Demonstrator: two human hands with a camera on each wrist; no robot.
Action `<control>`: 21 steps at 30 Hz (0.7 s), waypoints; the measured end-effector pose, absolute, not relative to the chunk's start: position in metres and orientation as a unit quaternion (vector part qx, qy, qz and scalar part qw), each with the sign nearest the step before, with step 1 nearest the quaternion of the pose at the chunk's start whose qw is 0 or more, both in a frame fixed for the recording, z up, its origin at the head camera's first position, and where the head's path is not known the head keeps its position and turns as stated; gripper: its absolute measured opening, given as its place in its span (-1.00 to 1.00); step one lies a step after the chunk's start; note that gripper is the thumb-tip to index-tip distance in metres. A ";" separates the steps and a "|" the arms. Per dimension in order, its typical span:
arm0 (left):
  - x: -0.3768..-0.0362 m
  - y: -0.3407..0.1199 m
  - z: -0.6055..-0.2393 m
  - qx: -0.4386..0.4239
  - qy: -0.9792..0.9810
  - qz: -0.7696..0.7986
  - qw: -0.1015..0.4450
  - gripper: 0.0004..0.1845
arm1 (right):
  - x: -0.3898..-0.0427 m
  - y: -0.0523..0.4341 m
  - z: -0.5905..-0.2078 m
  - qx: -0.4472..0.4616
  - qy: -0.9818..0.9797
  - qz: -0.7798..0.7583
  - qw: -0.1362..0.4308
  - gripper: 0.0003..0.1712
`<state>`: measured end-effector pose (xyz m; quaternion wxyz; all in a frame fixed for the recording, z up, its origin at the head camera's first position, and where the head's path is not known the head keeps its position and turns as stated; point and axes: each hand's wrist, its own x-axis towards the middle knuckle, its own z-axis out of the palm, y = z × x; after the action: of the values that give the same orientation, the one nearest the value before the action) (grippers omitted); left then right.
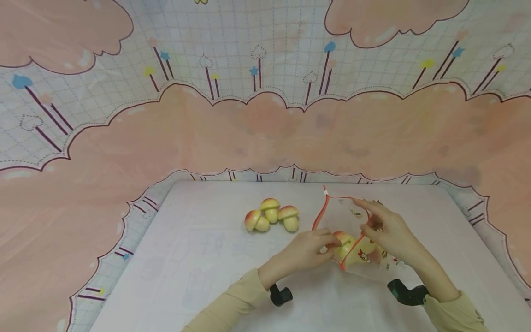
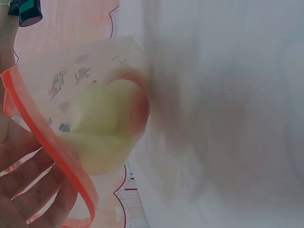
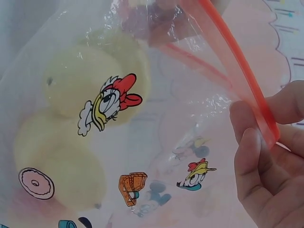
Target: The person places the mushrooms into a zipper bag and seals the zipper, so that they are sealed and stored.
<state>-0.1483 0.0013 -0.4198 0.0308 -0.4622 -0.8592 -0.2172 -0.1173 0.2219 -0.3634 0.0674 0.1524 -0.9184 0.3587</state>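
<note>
My right hand (image 1: 387, 228) pinches the red zip edge of a clear zip bag (image 3: 147, 156) printed with cartoon figures, its mouth spread apart. At that mouth is my left hand (image 1: 309, 249), its fingers (image 2: 40, 190) loosely bent behind the red edge. Beyond those fingertips, in the left wrist view, a yellow toy mushroom (image 2: 102, 114) with a reddish cap sits in the bag, apart from them. Through the film the right wrist view shows pale yellow mushroom shapes (image 3: 80, 85), partly blurred.
Three more toy mushrooms (image 1: 270, 210) stand close together on the white table (image 1: 199, 258), left of the bag. Black wrist-worn devices (image 1: 282, 296) hang under both forearms. A cloth patterned with peach clouds (image 1: 265, 133) rises behind the table.
</note>
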 end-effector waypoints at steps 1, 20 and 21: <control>-0.149 0.002 -0.420 -0.463 -0.859 -0.218 0.031 -0.78 | -0.117 0.222 -0.363 0.152 -0.918 0.360 0.067 -0.32; -0.153 0.004 -0.424 -0.460 -0.856 -0.236 -0.017 -0.68 | -0.117 0.220 -0.361 0.140 -0.914 0.378 0.042 -0.30; -0.153 0.004 -0.424 -0.458 -0.857 -0.236 -0.021 -0.67 | -0.117 0.219 -0.362 0.143 -0.913 0.380 0.044 -0.31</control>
<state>-0.1527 0.0036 -0.4238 -0.0206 -0.4582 -0.8567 -0.2361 -0.1173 0.2195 -0.3617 0.0443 0.1428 -0.9127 0.3802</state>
